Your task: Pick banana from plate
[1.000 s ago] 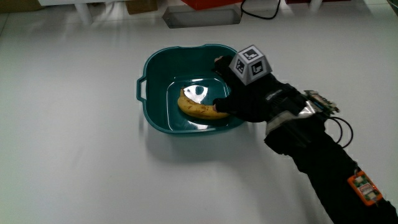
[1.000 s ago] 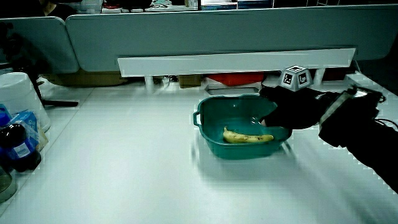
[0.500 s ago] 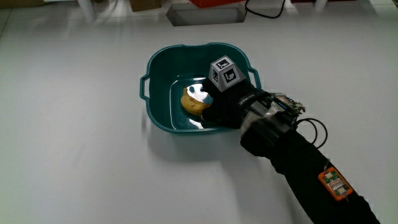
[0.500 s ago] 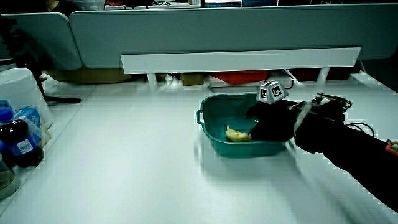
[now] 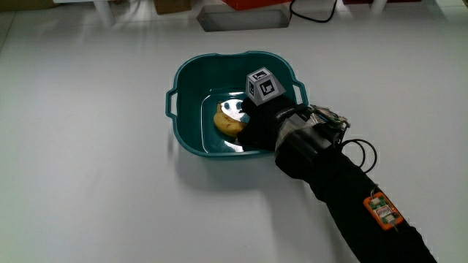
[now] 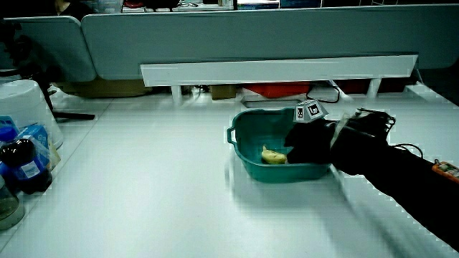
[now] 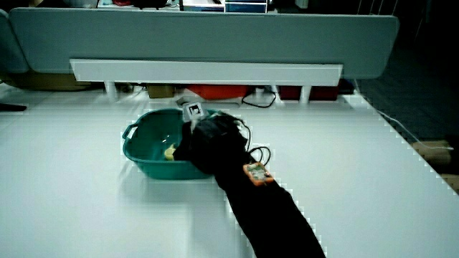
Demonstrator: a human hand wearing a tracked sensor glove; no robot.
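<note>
the hand [image 5: 262,120] reaches down inside the teal basin [image 5: 189,75], covering one end of the banana [image 5: 227,123]; its grip cannot be told.

Nothing legible shows; the cube [image 5: 264,85] bears only black-and-white marker patterns.

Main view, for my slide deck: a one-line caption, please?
Gloved hand reaches into a teal basin, covering most of the banana.

One banana [image 5: 227,123] under the hand [image 5: 263,124], inside one teal basin [image 5: 186,80]. Well away from the hand on the tabletop [image 5: 88,161]: one white tub [image 6: 25,107], two bottles [image 6: 21,168].
</note>
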